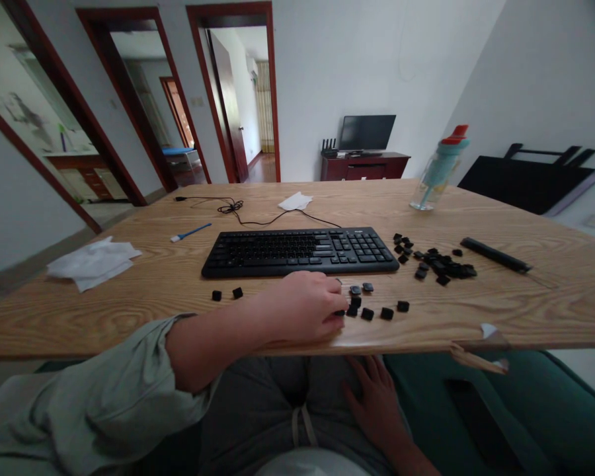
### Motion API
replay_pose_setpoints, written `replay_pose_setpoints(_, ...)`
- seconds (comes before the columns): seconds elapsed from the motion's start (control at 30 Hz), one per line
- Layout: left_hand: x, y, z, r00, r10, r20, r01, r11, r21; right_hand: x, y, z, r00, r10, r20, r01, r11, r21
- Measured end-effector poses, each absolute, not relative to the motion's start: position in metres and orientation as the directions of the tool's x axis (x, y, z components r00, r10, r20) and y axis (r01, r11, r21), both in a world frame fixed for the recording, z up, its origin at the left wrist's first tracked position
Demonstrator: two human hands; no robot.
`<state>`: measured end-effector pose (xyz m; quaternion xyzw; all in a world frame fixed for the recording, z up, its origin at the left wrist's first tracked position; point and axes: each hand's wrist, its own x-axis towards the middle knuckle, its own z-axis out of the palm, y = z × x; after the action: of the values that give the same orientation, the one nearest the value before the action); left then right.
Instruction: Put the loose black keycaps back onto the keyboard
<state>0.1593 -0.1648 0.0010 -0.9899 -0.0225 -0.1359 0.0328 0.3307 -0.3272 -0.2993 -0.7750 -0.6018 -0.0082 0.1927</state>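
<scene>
My left hand (310,307) reaches over the front of the wooden table, fingers curled down among loose black keycaps (367,314). A dark keycap (340,313) shows at its fingertips; the rest of the grip is hidden by the hand. Just beyond it lies a black keyboard (297,270), with part of its keys bare of caps. Two keycaps (227,294) lie left of the forearm. Below the table edge my right hand (374,396) rests flat on my thigh, fingers stretched out and holding nothing.
A larger heap of keycaps (446,266) lies right of the keyboard, near a dark stick-like tool (496,255). A water bottle (439,172) stands behind. White tissues (94,260), a small blue brush (192,232) and the keyboard cable (258,222) lie left and back.
</scene>
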Motion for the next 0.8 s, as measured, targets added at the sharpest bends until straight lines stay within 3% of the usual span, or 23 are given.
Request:
replay_pose_setpoints(0.53,0.171,-0.168,0.001,0.974,-0.041,0.222,0.010,-0.975,-0.224,0.331,-0.327,-0.304,0.272,0.924,0.269,0.939,-0.194,-0.283)
replay_pose_setpoints(0.8,0.181,-0.168,-0.007,0.971,-0.029,0.236,0.028,-0.972,-0.234,0.331,-0.327,-0.303,0.269,0.928,0.259,0.941,-0.196,-0.275)
